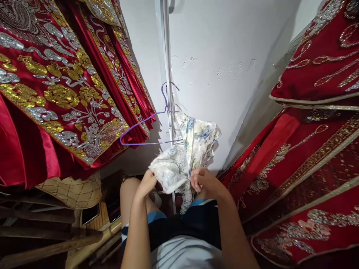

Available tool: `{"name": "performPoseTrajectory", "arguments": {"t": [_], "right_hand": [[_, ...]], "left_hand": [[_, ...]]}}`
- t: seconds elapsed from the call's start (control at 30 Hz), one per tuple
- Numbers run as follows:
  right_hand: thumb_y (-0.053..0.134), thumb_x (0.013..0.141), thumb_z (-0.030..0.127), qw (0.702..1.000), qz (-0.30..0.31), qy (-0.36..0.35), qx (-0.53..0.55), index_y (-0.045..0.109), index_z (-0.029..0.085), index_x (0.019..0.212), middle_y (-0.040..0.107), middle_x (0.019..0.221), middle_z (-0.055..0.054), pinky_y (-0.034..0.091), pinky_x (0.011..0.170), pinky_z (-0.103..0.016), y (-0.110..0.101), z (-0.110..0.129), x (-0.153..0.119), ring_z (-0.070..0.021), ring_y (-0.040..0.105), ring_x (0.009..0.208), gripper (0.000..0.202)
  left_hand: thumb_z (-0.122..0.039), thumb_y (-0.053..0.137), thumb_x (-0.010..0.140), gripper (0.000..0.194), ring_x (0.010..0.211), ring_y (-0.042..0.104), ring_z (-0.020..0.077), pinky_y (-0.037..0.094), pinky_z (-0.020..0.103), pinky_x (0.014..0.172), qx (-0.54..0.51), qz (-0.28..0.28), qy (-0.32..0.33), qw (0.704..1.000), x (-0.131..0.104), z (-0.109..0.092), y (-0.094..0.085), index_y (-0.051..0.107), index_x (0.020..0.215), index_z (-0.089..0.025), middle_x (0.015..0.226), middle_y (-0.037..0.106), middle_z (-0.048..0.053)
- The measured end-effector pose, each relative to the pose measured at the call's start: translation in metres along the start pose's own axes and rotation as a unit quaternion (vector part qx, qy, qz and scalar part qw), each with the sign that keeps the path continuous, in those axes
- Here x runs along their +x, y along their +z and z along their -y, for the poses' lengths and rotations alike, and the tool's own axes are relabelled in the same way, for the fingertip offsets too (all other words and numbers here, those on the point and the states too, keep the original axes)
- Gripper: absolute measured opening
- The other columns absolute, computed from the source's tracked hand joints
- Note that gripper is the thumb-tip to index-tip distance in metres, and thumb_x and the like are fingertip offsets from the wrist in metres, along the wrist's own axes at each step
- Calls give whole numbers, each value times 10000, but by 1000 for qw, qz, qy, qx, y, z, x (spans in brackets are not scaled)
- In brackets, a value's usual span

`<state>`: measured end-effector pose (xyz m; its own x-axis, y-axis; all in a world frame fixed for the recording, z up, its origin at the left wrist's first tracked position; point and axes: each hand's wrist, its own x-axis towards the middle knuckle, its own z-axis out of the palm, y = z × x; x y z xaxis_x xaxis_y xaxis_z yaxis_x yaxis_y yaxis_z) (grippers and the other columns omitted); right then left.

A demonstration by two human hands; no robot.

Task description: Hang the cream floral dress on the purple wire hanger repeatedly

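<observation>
Even indoor light is brightening the white wall [224,56]; red garments [56,93] are bowing at distorted edges, casting soft shadows; lower left corner is lying dim.

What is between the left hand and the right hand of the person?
In the head view, the bunched floral garment spans the gap between the left hand and the right hand; both hands grip it, below the purple hanger.

red embroidered garments [56,93], white wall [218,45]

Purple wire hanger [146,127] hanging on a white wall rail [167,74].
A floral cloth [193,145] is draping from the hanger's right end, beside the rail.
</observation>
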<state>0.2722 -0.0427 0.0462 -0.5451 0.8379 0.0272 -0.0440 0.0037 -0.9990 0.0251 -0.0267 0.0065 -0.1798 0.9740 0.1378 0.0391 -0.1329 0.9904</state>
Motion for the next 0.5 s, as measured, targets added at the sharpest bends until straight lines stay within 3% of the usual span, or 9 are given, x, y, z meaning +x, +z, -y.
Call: {"name": "performPoseTrajectory", "arguments": {"t": [0.07,0.13,0.2,0.27,0.33,0.4,0.5], "right_hand": [[550,786,233,994,26,65,-78,623,196,571,561,511,-1,391,577,-273,-3,1,-3,-137,492,522,230],[571,846,319,988,-25,86,-125,659,197,661,652,652,-35,429,627,-285,-2,-3,1,-171,570,638,239],[564,898,467,987,-103,49,-116,684,208,767,703,854,-64,479,738,-311,3,-9,8,-214,626,829,314],[496,925,605,991,-125,5,-58,693,228,884,704,962,-70,495,831,-334,10,-14,17,-237,633,969,427],[396,942,684,996,-76,-22,28,686,237,980,698,984,-68,506,844,-345,18,-15,24,-237,638,1000,535],[393,936,705,995,-13,-35,90,677,228,1027,695,966,-64,515,818,-341,24,-9,29,-227,649,957,562],[718,802,574,997,51,-33,57,674,189,1025,688,903,-39,508,778,-312,25,11,31,-203,646,852,447]], "left_hand": [[-447,757,715,322,672,598,191,482,286,618,-12,54,-15,998,-8,-10,2,684,809,-148,672,645,37],[-520,682,807,364,687,588,177,472,280,629,-80,73,11,994,-17,-21,9,648,851,-160,748,648,48],[-527,634,867,349,765,602,189,489,299,696,-128,105,73,984,-26,-34,20,613,863,-179,857,658,66],[-475,618,905,293,873,615,214,497,326,787,-107,153,128,974,-35,-48,32,613,853,-187,964,666,84],[-416,604,931,238,971,613,234,488,347,875,-43,176,166,969,-41,-60,43,647,868,-190,1041,663,95],[-385,589,946,214,1054,598,250,459,374,969,13,152,192,969,-41,-67,48,677,904,-194,1061,652,101],[-398,607,933,218,1207,536,274,392,412,1085,69,69,223,970,-34,-68,41,704,987,-211,1155,619,117]]}}
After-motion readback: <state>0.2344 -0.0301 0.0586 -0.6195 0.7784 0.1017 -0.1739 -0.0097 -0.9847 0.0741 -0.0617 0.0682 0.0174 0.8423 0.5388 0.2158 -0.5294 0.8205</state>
